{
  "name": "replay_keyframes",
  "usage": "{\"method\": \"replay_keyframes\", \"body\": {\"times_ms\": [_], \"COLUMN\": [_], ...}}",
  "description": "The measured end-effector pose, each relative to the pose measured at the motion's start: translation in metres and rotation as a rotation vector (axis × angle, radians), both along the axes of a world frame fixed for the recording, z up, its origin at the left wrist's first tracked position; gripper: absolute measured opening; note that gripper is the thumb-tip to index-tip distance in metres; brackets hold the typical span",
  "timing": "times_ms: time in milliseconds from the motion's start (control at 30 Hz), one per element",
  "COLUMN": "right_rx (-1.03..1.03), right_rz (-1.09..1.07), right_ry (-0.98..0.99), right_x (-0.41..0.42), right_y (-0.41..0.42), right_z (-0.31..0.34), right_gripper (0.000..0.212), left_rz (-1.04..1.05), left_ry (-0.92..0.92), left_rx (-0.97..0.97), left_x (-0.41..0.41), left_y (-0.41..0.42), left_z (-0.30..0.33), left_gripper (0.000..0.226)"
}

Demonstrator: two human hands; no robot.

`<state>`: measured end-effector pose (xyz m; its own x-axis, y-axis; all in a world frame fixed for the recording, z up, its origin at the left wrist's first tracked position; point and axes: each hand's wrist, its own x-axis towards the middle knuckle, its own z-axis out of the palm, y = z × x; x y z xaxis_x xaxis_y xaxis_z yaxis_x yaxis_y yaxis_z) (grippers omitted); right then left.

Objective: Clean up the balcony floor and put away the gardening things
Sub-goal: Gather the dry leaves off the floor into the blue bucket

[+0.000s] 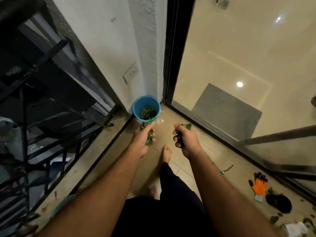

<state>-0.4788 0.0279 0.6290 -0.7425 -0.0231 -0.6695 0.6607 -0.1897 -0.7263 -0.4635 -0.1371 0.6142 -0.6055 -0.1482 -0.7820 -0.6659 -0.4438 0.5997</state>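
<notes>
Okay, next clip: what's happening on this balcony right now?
A person stands barefoot on the balcony floor, each hand gripping a clump of green leaves. The left hand is close to a blue bucket in the corner, which already holds some leaves; the right hand also grips something dark, too unclear to name. An orange-and-black glove, a dark pot and scattered leaves lie on the floor at the right.

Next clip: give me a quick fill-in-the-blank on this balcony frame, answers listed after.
1. The bucket in the corner is ____ in colour.
2. Both hands, left and right, grip green ____.
3. The glove on the floor has an ____ back.
4. The bucket already holds some ____.

Missing words: blue; leaves; orange; leaves
</notes>
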Motion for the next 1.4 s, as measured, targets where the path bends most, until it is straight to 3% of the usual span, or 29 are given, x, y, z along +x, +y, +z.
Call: {"method": "replay_keyframes", "body": {"times_ms": [100,233,400,533,767,867,967,1100,1167,1233,1400], "right_rx": [0.056,0.060,0.046,0.038,0.093,0.133,0.169,0.170,0.208,0.262,0.335], "right_rz": [0.095,0.191,0.234,0.223,0.202,0.197,0.179,0.141,0.168,0.196,0.214], "right_ry": [-0.030,-0.049,-0.116,-0.185,-0.292,-0.304,-0.330,-0.374,-0.390,-0.393,-0.356], "right_x": [-0.048,-0.102,-0.155,-0.183,-0.232,-0.252,-0.272,-0.287,-0.289,-0.288,-0.287], "right_y": [-0.015,-0.035,-0.066,-0.092,-0.133,-0.143,-0.153,-0.165,-0.168,-0.166,-0.154], "right_z": [-0.018,-0.045,-0.104,-0.164,-0.314,-0.362,-0.406,-0.448,-0.458,-0.462,-0.442], "right_gripper": [0.007,0.006,0.008,0.012,0.020,0.008,0.015,0.007,0.017,0.023,0.012], "left_rz": [-0.016,0.060,0.392,0.499,0.475,0.481,0.486,0.453,0.424,0.414,0.394], "left_ry": [-0.049,-0.142,-0.239,-0.289,-0.373,-0.379,-0.361,-0.354,-0.361,-0.351,-0.303], "left_rx": [-0.075,-0.078,0.132,0.220,0.271,0.263,0.267,0.229,0.219,0.237,0.234], "left_x": [-0.038,-0.082,-0.124,-0.155,-0.207,-0.219,-0.238,-0.255,-0.256,-0.253,-0.244], "left_y": [-0.018,-0.040,-0.058,-0.067,-0.092,-0.103,-0.110,-0.116,-0.117,-0.118,-0.120], "left_z": [-0.018,-0.045,-0.097,-0.152,-0.311,-0.363,-0.407,-0.441,-0.449,-0.455,-0.442], "left_gripper": [0.030,0.026,0.017,0.018,0.024,0.025,0.024,0.054,0.063,0.069,0.070]}}
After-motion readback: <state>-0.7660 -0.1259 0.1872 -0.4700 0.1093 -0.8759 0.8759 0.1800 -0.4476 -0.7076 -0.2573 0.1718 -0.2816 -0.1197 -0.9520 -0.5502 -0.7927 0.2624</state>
